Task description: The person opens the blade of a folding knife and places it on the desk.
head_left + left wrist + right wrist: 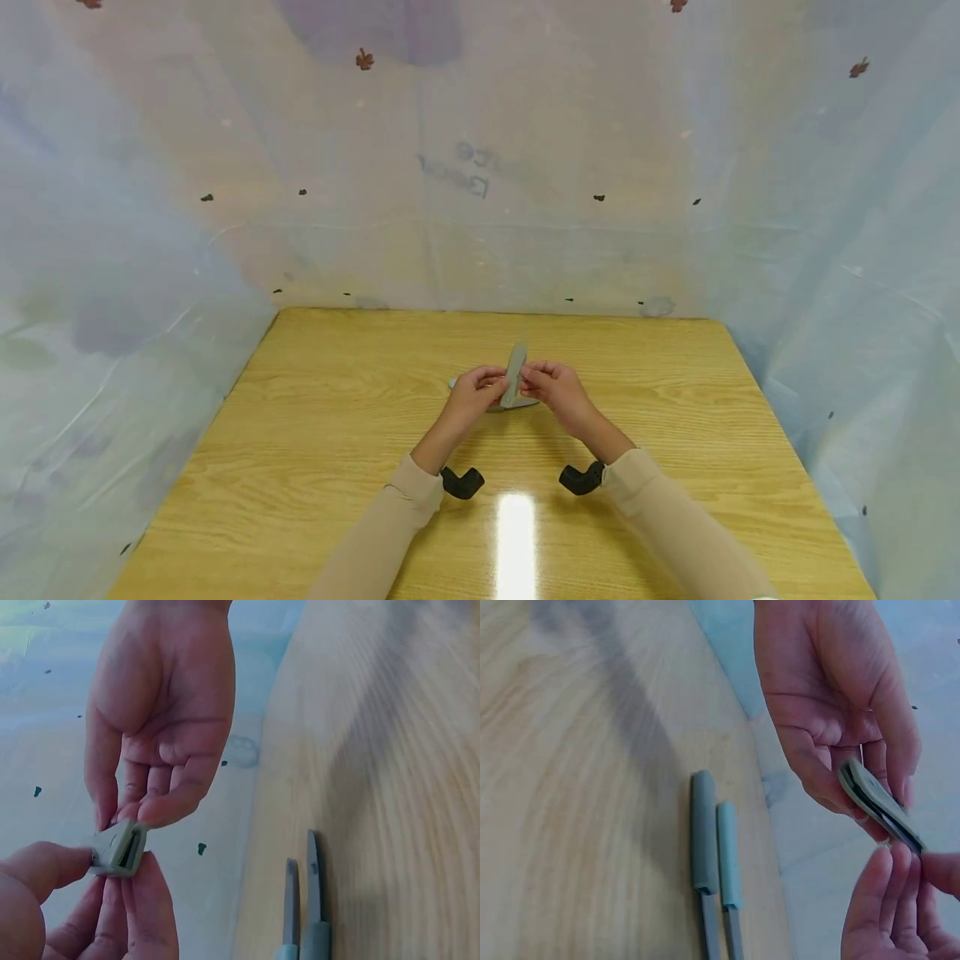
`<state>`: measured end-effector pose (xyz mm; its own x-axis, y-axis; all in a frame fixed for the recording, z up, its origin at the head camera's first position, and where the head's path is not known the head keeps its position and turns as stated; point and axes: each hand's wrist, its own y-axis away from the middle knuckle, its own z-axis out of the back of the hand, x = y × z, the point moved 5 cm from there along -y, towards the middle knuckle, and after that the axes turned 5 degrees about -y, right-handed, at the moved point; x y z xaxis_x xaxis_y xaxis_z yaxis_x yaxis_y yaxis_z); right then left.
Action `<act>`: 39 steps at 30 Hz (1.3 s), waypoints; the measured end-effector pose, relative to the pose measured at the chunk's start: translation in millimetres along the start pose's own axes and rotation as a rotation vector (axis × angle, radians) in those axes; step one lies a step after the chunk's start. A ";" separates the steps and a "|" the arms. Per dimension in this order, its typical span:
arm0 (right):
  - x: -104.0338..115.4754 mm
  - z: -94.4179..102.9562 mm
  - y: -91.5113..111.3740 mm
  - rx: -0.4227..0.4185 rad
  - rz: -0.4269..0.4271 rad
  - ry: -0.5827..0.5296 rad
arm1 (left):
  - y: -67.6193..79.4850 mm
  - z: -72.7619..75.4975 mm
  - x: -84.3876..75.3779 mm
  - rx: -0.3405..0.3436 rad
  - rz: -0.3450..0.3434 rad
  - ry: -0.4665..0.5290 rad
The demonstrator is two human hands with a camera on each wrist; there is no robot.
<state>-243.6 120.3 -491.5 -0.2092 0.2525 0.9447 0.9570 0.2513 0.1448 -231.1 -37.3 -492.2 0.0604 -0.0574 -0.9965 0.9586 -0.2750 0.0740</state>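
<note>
Both hands hold a slim grey-green folding knife above the wooden table. A narrow slot with a metal edge inside runs along its side in the right wrist view. My left hand pinches one end between thumb and fingers. From the other side, my right hand pinches it with thumb and forefinger, the other fingers loosely curled. Beneath the hands lie two tools with metal blades, one with a grey-green handle, the other with a paler mint handle. In the head view, the hands partly hide both.
The wooden table reaches back to a pale printed sheet, which also hangs along both sides. Black curved pieces stick out at the left wrist and right wrist. A bright light reflection lies near the table's front.
</note>
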 end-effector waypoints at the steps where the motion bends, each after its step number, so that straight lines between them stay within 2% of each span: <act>1: -2.6 -1.0 1.7 0.017 -0.006 0.011 | 2.3 0.6 1.5 0.006 0.000 0.001; 8: -13.6 -7.0 12.3 0.086 -0.026 0.079 | 13.6 3.2 3.4 0.045 0.012 0.026; 15: -15.6 -12.5 21.2 0.145 -0.027 0.087 | 32.9 0.3 -21.0 0.064 0.034 0.020; 19: -15.7 -14.3 24.5 0.157 -0.016 0.068 | 36.1 -0.7 -21.6 0.070 0.034 0.020; 22: -18.1 -14.4 27.0 0.149 -0.029 0.049 | 36.1 -1.1 -14.7 0.076 0.035 0.036; 30: -32.1 -12.9 33.9 0.169 -0.059 0.071 | 36.5 -3.1 17.0 0.065 0.063 0.032; 39: -47.1 -11.3 38.8 0.125 -0.061 0.065 | 42.7 -4.9 35.3 0.038 0.109 0.067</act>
<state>-194.3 107.6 -527.0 -0.2487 0.1736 0.9529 0.9097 0.3796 0.1682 -186.7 -46.3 -524.3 0.1835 -0.0254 -0.9827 0.9341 -0.3070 0.1824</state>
